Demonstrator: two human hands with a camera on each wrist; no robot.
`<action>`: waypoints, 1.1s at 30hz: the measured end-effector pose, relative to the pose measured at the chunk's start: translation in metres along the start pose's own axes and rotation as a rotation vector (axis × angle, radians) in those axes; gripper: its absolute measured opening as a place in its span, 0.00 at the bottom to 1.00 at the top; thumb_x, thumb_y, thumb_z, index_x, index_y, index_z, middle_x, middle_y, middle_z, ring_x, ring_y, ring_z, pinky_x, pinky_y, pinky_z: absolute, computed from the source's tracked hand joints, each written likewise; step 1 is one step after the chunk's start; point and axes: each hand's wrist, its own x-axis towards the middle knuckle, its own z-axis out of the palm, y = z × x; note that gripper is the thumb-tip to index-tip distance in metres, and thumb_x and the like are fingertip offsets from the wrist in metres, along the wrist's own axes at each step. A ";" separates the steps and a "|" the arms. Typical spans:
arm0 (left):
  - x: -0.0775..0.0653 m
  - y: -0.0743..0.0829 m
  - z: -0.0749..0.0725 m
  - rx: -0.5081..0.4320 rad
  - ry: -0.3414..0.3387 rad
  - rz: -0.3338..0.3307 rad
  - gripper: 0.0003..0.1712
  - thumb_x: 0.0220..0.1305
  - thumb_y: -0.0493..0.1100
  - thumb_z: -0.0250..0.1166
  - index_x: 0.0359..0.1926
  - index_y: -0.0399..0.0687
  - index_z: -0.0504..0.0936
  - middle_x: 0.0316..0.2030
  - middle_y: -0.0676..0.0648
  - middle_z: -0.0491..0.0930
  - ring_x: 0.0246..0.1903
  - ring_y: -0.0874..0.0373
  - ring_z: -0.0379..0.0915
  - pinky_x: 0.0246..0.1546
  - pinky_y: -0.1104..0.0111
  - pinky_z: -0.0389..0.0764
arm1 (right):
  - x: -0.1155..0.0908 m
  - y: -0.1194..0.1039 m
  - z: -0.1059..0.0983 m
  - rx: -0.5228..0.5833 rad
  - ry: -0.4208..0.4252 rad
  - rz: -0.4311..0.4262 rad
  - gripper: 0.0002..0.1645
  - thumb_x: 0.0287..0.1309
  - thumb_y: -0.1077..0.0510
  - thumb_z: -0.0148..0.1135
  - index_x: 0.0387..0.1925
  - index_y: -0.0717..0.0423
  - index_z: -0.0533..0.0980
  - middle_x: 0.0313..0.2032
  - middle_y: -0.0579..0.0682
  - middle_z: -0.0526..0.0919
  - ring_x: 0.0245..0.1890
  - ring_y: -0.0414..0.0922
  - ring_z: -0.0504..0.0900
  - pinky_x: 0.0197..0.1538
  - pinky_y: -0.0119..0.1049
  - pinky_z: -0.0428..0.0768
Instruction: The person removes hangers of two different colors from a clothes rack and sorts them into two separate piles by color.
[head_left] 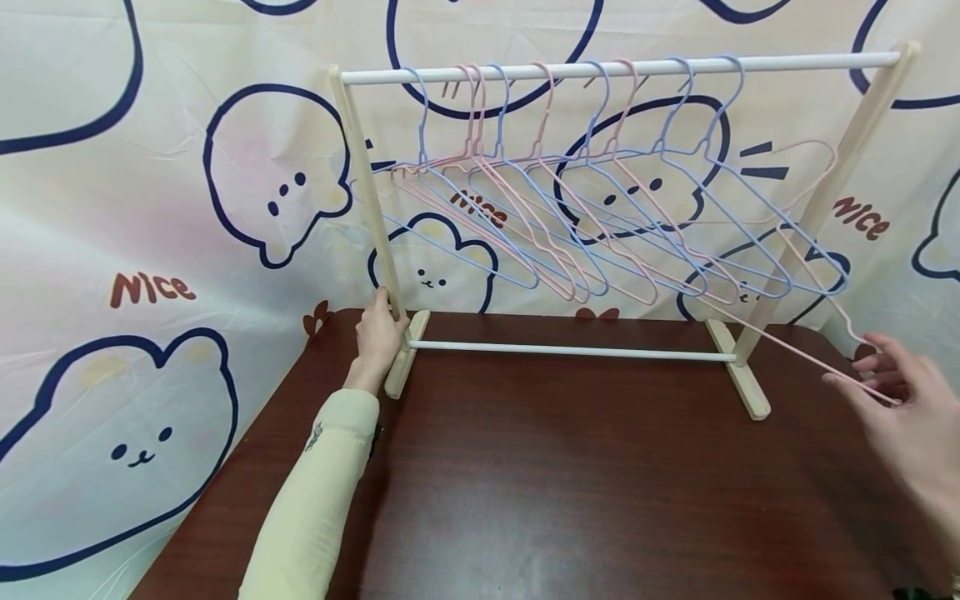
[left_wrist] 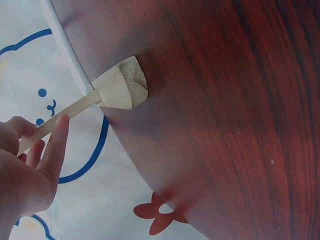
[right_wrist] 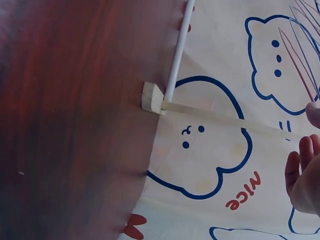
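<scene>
A wooden clothes rack with a white top rail [head_left: 810,61] stands on the table. My left hand [head_left: 378,333] grips the rack's left upright [head_left: 367,192] low down, just above its foot [left_wrist: 117,87]. Off the rack's right side, my right hand [head_left: 907,417] holds a pink hanger [head_left: 802,353] by one corner, its hook near the right upright [head_left: 847,142]. Several blue hangers [head_left: 742,212] and pink hangers [head_left: 543,108] hang from the rail. In the right wrist view, only part of my right hand [right_wrist: 305,175] shows at the edge.
The dark brown table [head_left: 570,483] spreads out in front of the rack. A white lower bar [head_left: 570,349] joins the two feet. Behind hangs a pale cloth [head_left: 247,350] printed with blue-outlined cartoon bears and the word "Nice".
</scene>
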 end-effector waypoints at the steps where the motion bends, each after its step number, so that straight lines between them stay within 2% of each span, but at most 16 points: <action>1: 0.000 0.000 0.000 0.000 0.000 0.001 0.22 0.68 0.39 0.61 0.60 0.43 0.66 0.48 0.34 0.80 0.43 0.35 0.81 0.43 0.46 0.82 | -0.002 0.001 0.000 0.000 -0.010 0.004 0.36 0.51 0.68 0.73 0.62 0.49 0.76 0.36 0.24 0.70 0.31 0.20 0.69 0.38 0.05 0.65; 7: 0.000 0.001 0.001 -0.002 0.000 0.002 0.21 0.69 0.40 0.61 0.59 0.43 0.66 0.48 0.34 0.80 0.43 0.36 0.81 0.43 0.46 0.82 | -0.012 0.004 -0.001 -0.006 -0.066 0.000 0.37 0.51 0.66 0.73 0.63 0.46 0.75 0.34 0.26 0.70 0.29 0.21 0.68 0.35 0.07 0.65; 14: 0.001 0.002 0.001 -0.004 0.004 -0.001 0.20 0.68 0.40 0.61 0.58 0.44 0.67 0.47 0.35 0.80 0.43 0.36 0.81 0.42 0.46 0.82 | -0.026 0.007 -0.004 -0.026 -0.134 0.032 0.36 0.51 0.62 0.75 0.63 0.50 0.74 0.32 0.28 0.69 0.26 0.22 0.67 0.30 0.12 0.64; 19: 0.000 0.003 0.001 -0.004 0.003 0.000 0.20 0.68 0.40 0.61 0.58 0.44 0.67 0.48 0.35 0.79 0.44 0.35 0.81 0.44 0.46 0.82 | -0.033 0.009 -0.007 -0.009 -0.185 0.058 0.35 0.51 0.61 0.75 0.62 0.44 0.74 0.30 0.27 0.71 0.25 0.23 0.69 0.28 0.15 0.65; 25: -0.001 0.003 0.000 -0.003 0.005 0.001 0.19 0.68 0.39 0.61 0.57 0.44 0.67 0.47 0.35 0.80 0.44 0.36 0.80 0.44 0.46 0.81 | -0.040 0.012 -0.009 -0.018 -0.306 0.078 0.35 0.54 0.58 0.74 0.63 0.40 0.72 0.30 0.30 0.71 0.25 0.25 0.70 0.27 0.20 0.66; 33: -0.002 0.004 -0.002 -0.004 0.005 -0.001 0.21 0.68 0.39 0.61 0.59 0.44 0.67 0.49 0.34 0.79 0.45 0.35 0.80 0.46 0.45 0.81 | -0.048 0.016 -0.008 -0.051 -0.484 0.076 0.32 0.58 0.51 0.71 0.62 0.47 0.70 0.30 0.37 0.69 0.26 0.32 0.72 0.27 0.28 0.63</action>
